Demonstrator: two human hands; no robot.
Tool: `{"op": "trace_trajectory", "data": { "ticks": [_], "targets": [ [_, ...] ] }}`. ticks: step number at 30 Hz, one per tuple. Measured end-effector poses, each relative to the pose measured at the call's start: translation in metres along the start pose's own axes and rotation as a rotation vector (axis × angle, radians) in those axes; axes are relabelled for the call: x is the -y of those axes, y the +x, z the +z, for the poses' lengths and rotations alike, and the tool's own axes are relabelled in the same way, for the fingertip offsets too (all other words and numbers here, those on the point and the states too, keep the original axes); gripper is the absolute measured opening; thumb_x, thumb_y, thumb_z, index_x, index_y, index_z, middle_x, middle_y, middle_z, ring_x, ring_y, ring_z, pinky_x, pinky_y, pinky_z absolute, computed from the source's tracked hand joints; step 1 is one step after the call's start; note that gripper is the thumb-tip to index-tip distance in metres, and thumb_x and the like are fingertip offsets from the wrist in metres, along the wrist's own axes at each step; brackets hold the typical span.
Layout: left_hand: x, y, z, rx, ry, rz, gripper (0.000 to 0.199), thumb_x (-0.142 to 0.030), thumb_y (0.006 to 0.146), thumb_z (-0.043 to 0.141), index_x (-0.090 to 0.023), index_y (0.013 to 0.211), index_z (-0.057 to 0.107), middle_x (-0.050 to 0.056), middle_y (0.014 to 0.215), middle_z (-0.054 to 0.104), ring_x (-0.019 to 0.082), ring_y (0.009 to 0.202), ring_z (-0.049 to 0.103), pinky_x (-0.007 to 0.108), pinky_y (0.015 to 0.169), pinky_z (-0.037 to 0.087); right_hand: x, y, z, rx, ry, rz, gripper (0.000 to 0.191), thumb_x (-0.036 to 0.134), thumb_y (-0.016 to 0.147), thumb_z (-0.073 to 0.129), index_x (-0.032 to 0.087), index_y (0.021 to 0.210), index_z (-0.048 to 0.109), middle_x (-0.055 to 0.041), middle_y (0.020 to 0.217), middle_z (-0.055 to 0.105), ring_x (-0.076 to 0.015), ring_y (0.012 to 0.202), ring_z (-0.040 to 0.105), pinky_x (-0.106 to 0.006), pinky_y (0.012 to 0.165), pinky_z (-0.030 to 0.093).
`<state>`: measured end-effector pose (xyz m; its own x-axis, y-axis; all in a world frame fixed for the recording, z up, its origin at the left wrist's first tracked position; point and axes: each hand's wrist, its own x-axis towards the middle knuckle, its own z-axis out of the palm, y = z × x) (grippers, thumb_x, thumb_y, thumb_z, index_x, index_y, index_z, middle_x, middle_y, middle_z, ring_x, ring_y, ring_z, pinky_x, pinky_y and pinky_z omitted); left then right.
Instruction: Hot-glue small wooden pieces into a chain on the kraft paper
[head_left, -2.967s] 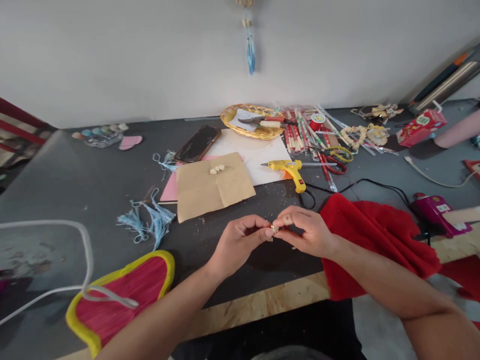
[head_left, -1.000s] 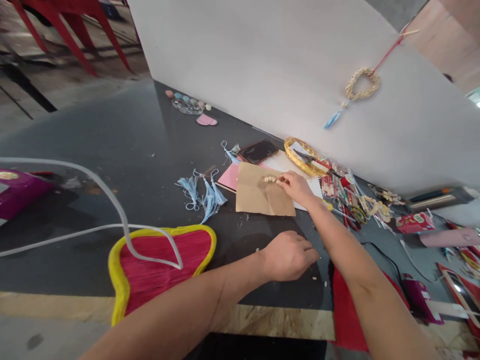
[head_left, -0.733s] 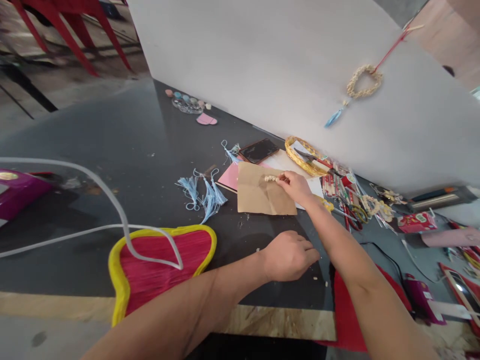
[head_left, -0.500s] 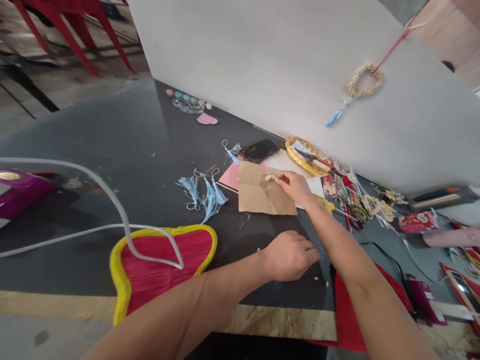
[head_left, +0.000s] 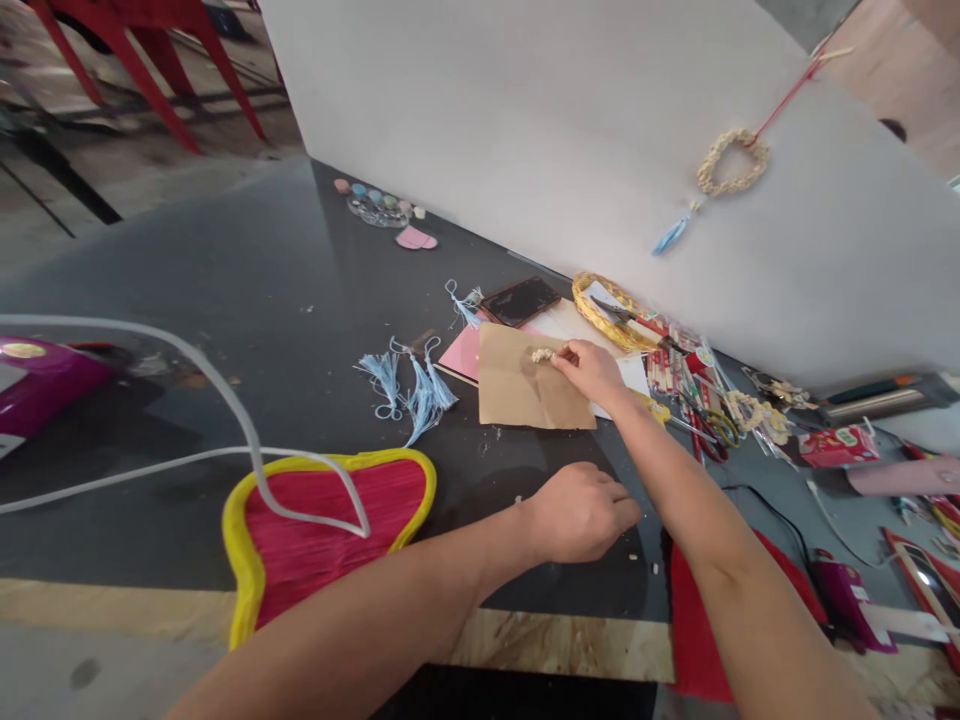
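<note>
My right hand (head_left: 589, 368) reaches over a creased brown paper (head_left: 514, 395), its thumb and fingertips pinched on the end of a small cluster of cream beads (head_left: 541, 355). Nearer the table's front edge, my left hand (head_left: 581, 512) rests on the dark tabletop with its fingers curled; whatever they may hold is hidden. Light blue tassels (head_left: 424, 395) lie left of the paper. A pink sheet (head_left: 459, 355) shows from under the paper's left side, and a dark phone (head_left: 520, 300) lies behind it.
A yellow-edged red mat (head_left: 322, 520) with a white cable (head_left: 225, 390) across it is at front left. Behind my right hand are a woven basket (head_left: 581, 290) and scissors (head_left: 720, 428). A bead heart (head_left: 733, 187) hangs against the white panel (head_left: 525, 120).
</note>
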<state>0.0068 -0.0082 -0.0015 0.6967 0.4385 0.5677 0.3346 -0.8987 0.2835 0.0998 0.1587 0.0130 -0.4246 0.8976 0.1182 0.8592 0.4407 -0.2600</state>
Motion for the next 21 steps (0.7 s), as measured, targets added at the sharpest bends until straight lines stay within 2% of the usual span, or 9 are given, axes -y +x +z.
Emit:
{"op": "trace_trajectory", "data": {
  "ticks": [8, 13, 17, 21],
  "targets": [
    [0.000, 0.000, 0.000, 0.014, -0.006, 0.001, 0.014, -0.020, 0.088, 0.051, -0.016, 0.081, 0.062, 0.003, 0.071, 0.066, 0.017, 0.066, 0.062, 0.032, 0.058, 0.043, -0.003, 0.000, 0.000, 0.011, 0.009, -0.020, 0.016, 0.027, 0.081, 0.065, 0.017, 0.094, 0.066, -0.0058, 0.091, 0.067, -0.0165, 0.075, 0.061, -0.028, 0.070, 0.046],
    [0.000, 0.000, -0.001, -0.005, -0.007, 0.002, 0.017, -0.020, 0.090, 0.049, -0.015, 0.081, 0.062, 0.003, 0.070, 0.065, 0.017, 0.064, 0.060, 0.032, 0.057, 0.044, -0.006, -0.001, -0.005, 0.010, 0.023, -0.059, 0.016, 0.019, 0.082, 0.061, 0.017, 0.097, 0.065, -0.0080, 0.100, 0.067, -0.0170, 0.078, 0.062, -0.030, 0.076, 0.048],
    [0.001, 0.000, -0.001, -0.007, 0.010, 0.005, 0.018, -0.021, 0.091, 0.048, -0.016, 0.082, 0.063, 0.003, 0.070, 0.066, 0.017, 0.064, 0.061, 0.032, 0.057, 0.042, -0.010, -0.003, -0.015, -0.033, 0.027, -0.066, 0.020, 0.014, 0.083, 0.056, 0.017, 0.100, 0.065, -0.0100, 0.108, 0.066, -0.0176, 0.080, 0.062, -0.032, 0.080, 0.049],
    [0.003, -0.001, 0.000, -0.011, -0.001, 0.005, 0.018, -0.022, 0.091, 0.048, -0.016, 0.086, 0.064, 0.003, 0.074, 0.068, 0.017, 0.067, 0.062, 0.032, 0.060, 0.043, -0.013, -0.017, -0.034, -0.066, 0.042, -0.073, 0.020, 0.016, 0.085, 0.054, 0.017, 0.102, 0.065, -0.0098, 0.111, 0.066, -0.0174, 0.076, 0.063, -0.032, 0.079, 0.050]
  ]
}}
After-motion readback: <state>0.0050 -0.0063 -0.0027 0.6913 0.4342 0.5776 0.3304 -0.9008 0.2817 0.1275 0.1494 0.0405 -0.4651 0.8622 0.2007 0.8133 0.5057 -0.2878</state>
